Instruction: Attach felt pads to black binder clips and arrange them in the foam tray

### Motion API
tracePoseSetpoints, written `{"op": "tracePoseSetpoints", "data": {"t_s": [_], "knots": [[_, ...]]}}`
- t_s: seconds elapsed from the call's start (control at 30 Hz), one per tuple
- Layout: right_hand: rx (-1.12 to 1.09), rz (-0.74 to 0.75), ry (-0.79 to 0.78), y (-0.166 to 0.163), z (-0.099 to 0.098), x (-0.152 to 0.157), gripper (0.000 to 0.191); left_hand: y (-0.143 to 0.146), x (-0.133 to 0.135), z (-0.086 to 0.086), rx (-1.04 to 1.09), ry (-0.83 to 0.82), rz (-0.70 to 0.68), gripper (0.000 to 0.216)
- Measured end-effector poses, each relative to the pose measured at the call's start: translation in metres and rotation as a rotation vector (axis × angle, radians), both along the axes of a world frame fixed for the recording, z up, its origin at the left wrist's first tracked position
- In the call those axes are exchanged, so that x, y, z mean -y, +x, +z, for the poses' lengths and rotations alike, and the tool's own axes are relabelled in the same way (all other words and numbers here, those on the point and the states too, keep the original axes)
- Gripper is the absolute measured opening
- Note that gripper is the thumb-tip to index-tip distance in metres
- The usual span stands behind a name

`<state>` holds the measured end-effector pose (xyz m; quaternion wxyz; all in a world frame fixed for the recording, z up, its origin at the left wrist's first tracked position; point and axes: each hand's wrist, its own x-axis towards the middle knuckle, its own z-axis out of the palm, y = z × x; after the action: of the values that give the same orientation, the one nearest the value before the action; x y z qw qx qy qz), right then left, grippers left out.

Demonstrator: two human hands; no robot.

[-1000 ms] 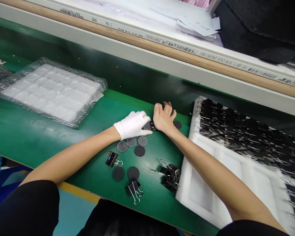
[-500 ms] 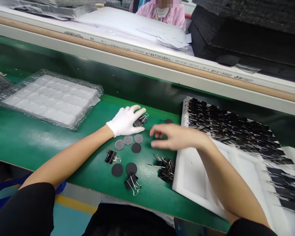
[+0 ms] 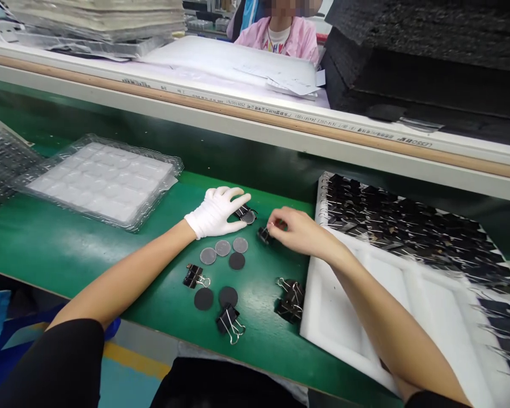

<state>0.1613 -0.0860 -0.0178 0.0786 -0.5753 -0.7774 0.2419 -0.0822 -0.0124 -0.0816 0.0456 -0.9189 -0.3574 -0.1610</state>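
Observation:
My left hand (image 3: pixel 217 212), in a white glove, rests on the green table with its fingers spread. Between its thumb and forefinger lie a black binder clip (image 3: pixel 242 211) and a grey round disc (image 3: pixel 249 217). My bare right hand (image 3: pixel 295 229) pinches another black binder clip (image 3: pixel 263 235) just to the right, low over the table. Nearer to me are several grey discs (image 3: pixel 222 248) and black discs (image 3: pixel 203 298). Loose binder clips lie among them, one at the left (image 3: pixel 192 276) and one by the front (image 3: pixel 228 320).
A white foam tray (image 3: pixel 340 294) at right carries rows of black clipped pieces (image 3: pixel 391 218); more binder clips (image 3: pixel 291 300) lie against its left edge. A clear plastic tray (image 3: pixel 106 181) stands at left. Beyond the ledge (image 3: pixel 238 107) sits a person in pink (image 3: pixel 257 37).
My right hand has gone from open fingers to a pinch on a binder clip. My left hand stays nearly in place, while the clip beside it looks turned. The view has tilted up slightly.

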Motion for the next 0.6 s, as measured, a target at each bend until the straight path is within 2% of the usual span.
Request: {"op": "tracePoseSetpoints", "data": {"t_s": [0.1,0.2,0.4,0.5,0.6], "knots": [[0.074,-0.182,0.078,0.002,-0.016,-0.011,0.020,0.001,-0.003,-0.003,-0.011,-0.062,0.013,0.053],[0.183,-0.184,0.075,-0.002,-0.023,-0.013,0.030,0.002,-0.004,-0.005,-0.020,-0.075,0.024,0.052],[0.333,-0.211,-0.078,-0.003,-0.013,-0.013,0.049,0.002,-0.007,-0.007,-0.022,-0.087,-0.012,0.054],[0.314,-0.299,0.092,-0.005,-0.012,-0.019,0.059,0.002,-0.009,-0.007,-0.038,-0.103,-0.027,0.051],[0.151,-0.380,0.260,-0.016,-0.018,-0.032,0.057,0.002,-0.011,-0.007,-0.049,-0.113,-0.027,0.052]]}}
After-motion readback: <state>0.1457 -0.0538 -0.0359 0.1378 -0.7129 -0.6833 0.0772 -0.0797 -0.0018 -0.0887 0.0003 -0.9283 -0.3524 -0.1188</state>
